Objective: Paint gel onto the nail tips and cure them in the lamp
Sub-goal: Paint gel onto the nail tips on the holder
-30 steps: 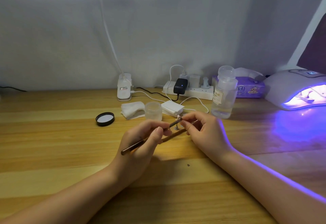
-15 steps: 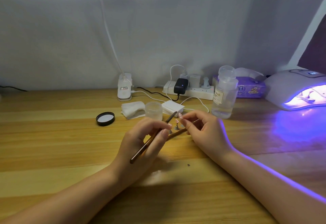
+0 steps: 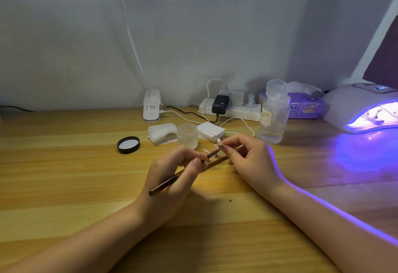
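Along the back of the wooden counter (image 3: 64,165) stand a white lamp base (image 3: 151,109), a power strip (image 3: 230,110) with a black adapter (image 3: 220,104) plugged in, a purple tissue pack (image 3: 305,107) and a clear pump bottle (image 3: 273,114). Nearer the person lie a black jar lid (image 3: 128,144), a folded white pad (image 3: 161,132), a frosted jar (image 3: 187,136) and a small white box (image 3: 210,131); these sit just behind the hands. The curing lamp (image 3: 361,107) glows violet at the far right, well apart from the hands. The left hand (image 3: 172,178) has its fingers curled round a brown brush (image 3: 172,180), the bristle end pointing up and right. The right hand (image 3: 252,160) pinches a nail tip (image 3: 219,141) on its stand between thumb and fingers, and the brush end meets that tip. A wooden stick (image 3: 215,162) with further tips lies on the counter between the hands. Both forearms reach in from the lower edge.
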The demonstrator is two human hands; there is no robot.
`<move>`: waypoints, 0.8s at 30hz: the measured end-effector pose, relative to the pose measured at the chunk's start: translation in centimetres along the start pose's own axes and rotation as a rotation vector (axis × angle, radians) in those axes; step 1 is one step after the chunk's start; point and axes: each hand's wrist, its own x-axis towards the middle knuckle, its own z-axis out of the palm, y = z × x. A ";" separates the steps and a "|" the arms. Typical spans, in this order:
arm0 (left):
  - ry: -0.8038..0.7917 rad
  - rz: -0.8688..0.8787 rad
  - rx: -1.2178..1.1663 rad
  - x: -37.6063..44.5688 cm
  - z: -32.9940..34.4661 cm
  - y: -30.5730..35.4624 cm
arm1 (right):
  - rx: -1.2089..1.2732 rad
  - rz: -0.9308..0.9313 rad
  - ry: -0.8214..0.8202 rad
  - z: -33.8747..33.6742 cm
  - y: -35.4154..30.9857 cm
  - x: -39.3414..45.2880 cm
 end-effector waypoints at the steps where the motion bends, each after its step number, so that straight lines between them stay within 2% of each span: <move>1: 0.011 0.006 -0.011 0.0 0.0 0.0 | 0.012 0.006 -0.001 0.0 0.0 0.0; 8: 0.111 0.024 -0.050 0.2 0.2 -0.1 | 0.102 0.034 -0.058 -0.1 -0.1 -0.1; 18: 0.000 0.005 -0.122 -0.1 0.3 -0.1 | 0.171 0.072 -0.056 -0.1 0.0 -0.2; 21: 0.039 0.050 -0.098 0.0 0.2 -0.2 | 0.179 0.074 -0.036 0.0 0.0 -0.1; 24: 0.118 0.068 0.027 0.5 -0.1 -0.4 | 0.191 0.047 -0.017 0.0 0.0 -0.1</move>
